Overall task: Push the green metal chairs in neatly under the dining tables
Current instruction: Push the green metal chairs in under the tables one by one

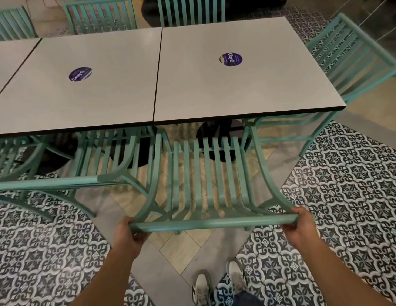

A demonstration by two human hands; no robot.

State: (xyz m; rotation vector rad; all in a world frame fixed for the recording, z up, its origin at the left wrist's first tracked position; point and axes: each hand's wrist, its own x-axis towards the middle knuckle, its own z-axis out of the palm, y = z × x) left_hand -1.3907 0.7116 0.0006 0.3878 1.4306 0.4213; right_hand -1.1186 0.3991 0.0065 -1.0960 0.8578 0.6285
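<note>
A green metal chair with a slatted back stands in front of me, facing the right-hand grey dining table. Its seat lies partly under the table's near edge. My left hand grips the left end of the chair's top rail. My right hand grips the right end of the same rail. A second green chair stands to the left, at the left-hand table, its seat under the edge.
Another green chair stands at the right end of the table, angled outward. More green chairs line the far side. Black round table bases sit under the tops. The floor is patterned tile; my shoes are below.
</note>
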